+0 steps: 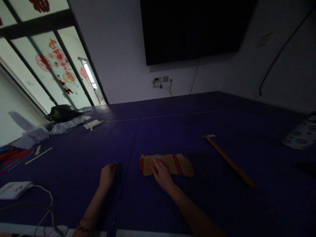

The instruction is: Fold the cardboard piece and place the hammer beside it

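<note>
My left hand is closed above the purple tabletop, left of the seam. Something tiny and pale shows at its fingertips, too small to name. My right hand lies with its fingers stretched out over a torn strip of brown cardboard that has red bands across it. Its fingertips touch the left half of the strip. To the right of the cardboard a hammer lies at a slant, its wooden handle toward me and its metal head farther off.
At the left edge lie a white device with a cable, red and blue strips, and a clear plastic container. A dark bag sits at the far left. On the right is a patterned item. A dark screen hangs on the wall.
</note>
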Motion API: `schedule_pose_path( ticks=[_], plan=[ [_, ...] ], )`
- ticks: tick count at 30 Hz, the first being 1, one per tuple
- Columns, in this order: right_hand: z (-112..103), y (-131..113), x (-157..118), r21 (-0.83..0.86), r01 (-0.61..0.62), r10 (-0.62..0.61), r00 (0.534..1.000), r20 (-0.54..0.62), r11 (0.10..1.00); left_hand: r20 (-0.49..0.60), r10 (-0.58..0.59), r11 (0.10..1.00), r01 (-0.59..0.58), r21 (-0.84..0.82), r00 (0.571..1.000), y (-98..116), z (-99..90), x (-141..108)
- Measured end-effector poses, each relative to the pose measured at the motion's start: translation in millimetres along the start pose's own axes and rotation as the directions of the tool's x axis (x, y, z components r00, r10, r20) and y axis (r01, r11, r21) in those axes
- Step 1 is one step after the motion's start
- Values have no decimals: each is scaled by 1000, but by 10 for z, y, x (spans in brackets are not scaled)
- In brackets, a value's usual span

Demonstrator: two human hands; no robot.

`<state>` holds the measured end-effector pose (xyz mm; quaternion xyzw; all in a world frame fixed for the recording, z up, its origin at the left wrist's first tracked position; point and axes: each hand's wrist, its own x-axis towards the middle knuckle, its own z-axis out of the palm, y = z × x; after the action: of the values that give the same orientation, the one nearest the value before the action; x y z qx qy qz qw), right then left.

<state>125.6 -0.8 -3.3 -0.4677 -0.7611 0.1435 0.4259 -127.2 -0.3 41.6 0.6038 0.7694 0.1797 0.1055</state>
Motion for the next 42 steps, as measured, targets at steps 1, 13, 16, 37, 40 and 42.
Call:
schedule_pose_path(
  ticks=[1, 13, 16, 37, 40, 42],
  plan=[
    [6, -9, 0, -1, 0, 0, 1000, 3, 1000, 8, 5, 996, -5, 85, 1000, -32, -3, -38],
    [40, 21, 15, 12, -12, 12, 1000, 14, 1000, -19, 47, 819, -27, 573, 999, 139, 283, -315],
    [63, 33, 6, 10, -3, 3, 1000, 31, 1000, -23, 54, 805, -30, 593, 998, 152, 266, -310],
    [52, -12, -5, -16, -11, 12, 998, 59, 1000, -80, 85, 797, -19, 604, 993, 95, 210, -343],
    [47, -16, -5, -13, -17, 18, 996, 89, 1000, -86, 74, 800, -7, 600, 994, 84, 222, -346],
    [48, -17, -5, -17, -23, 24, 996, 89, 1000, -91, 63, 800, 5, 600, 994, 73, 235, -345]
  ],
)
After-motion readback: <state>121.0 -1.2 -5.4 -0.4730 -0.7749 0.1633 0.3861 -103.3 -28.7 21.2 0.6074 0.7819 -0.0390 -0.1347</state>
